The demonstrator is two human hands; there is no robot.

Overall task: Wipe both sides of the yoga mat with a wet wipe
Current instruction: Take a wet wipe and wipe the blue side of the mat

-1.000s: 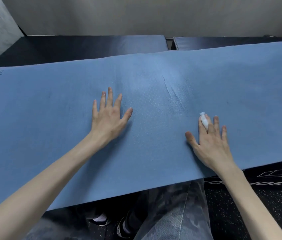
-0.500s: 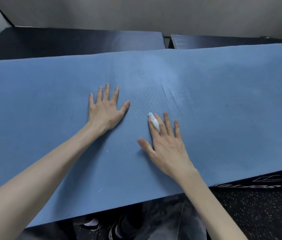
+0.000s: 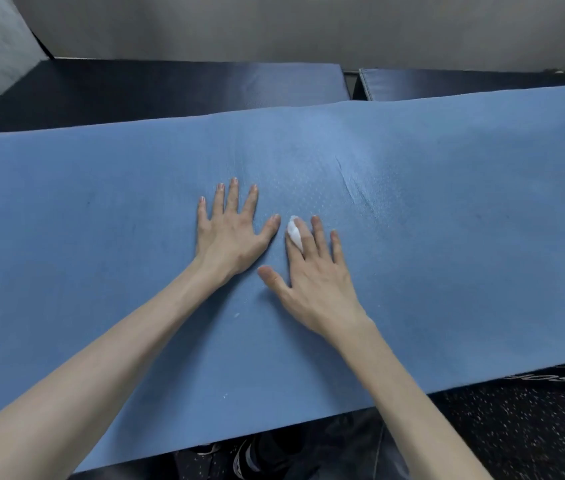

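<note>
Two hands, left hand (image 3: 231, 235) and right hand (image 3: 312, 278), one wet wipe (image 3: 294, 234), one yoga mat (image 3: 447, 237)

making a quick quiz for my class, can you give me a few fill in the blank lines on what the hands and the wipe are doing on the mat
1. The yoga mat is ____ in colour.
2. The white wet wipe sits under the fingers of the ____ hand.
3. The left hand lies ____ on the mat, fingers spread, holding nothing.
4. The left thumb tip is ____ the wipe, not touching it.

Missing words: blue; right; flat; beside
</note>
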